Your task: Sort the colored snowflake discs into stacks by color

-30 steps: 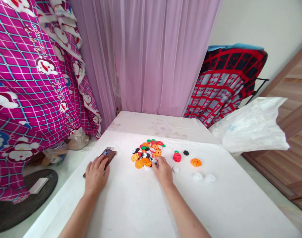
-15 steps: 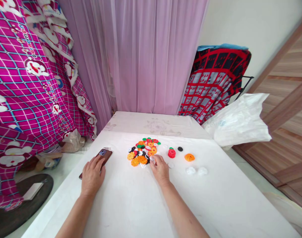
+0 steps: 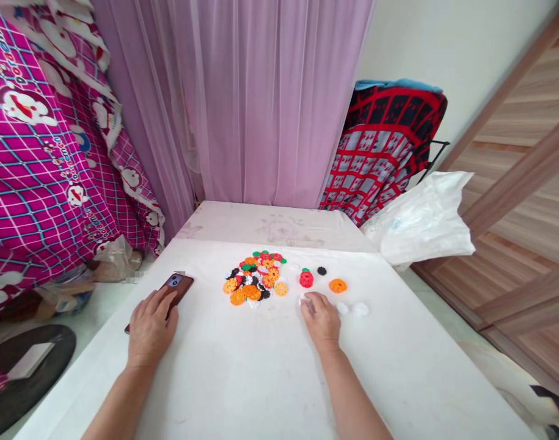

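My left hand (image 3: 151,327) lies flat over a brown phone (image 3: 184,284), fingers stretched along it. My right hand (image 3: 321,318) pinches a small white notched disc (image 3: 302,299), partly hidden by the fingers, just above or on the table. To its left lies a heap of flower-edged plastic discs (image 3: 249,281) in orange, red, black, white and green. Beyond the fingers are a red disc stack (image 3: 306,279) with a green piece behind it, and a black disc (image 3: 322,271). Orange discs (image 3: 338,285) and white discs (image 3: 361,308) lie to the right.
The white-covered table (image 3: 242,379) ends at a pale flowered panel (image 3: 279,226) before a purple curtain (image 3: 261,110). A white plastic bag (image 3: 426,220) hangs at the back right edge. Pink checked cloth (image 3: 41,165) hangs at left.
My right hand has moved right, away from the heap, with the white disc pinched in it. An orange disc now shows at the heap's right side. My left hand stays on the phone.
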Motion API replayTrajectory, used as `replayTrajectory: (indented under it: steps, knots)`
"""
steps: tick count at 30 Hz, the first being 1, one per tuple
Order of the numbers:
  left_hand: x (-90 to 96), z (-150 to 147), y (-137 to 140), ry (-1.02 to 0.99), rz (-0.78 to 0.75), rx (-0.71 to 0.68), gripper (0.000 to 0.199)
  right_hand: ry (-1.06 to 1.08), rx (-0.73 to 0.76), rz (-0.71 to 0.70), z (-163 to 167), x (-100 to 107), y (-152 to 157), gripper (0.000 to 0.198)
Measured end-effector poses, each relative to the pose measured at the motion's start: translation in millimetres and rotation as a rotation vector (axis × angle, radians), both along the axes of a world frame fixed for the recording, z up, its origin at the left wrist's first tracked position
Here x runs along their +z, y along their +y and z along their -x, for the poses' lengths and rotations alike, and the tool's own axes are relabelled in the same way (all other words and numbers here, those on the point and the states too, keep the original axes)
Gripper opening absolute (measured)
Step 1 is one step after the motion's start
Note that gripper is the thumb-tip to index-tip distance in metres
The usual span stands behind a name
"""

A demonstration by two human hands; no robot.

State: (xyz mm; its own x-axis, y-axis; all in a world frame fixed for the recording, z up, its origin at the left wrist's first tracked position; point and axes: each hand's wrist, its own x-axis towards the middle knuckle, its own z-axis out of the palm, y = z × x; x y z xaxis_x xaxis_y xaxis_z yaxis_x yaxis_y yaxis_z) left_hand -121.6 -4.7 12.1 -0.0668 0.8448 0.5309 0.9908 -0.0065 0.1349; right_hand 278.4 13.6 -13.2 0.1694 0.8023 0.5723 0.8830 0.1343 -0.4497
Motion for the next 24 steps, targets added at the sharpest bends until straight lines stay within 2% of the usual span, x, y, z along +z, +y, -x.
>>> replayTrajectory:
  steps: [24]
  knots:
    - [3.4,-3.0,0.1,-0.033,-0.011,-0.004,0.037,-0.146,-0.044,0.114,3.4,-0.4,-1.2,0.016]
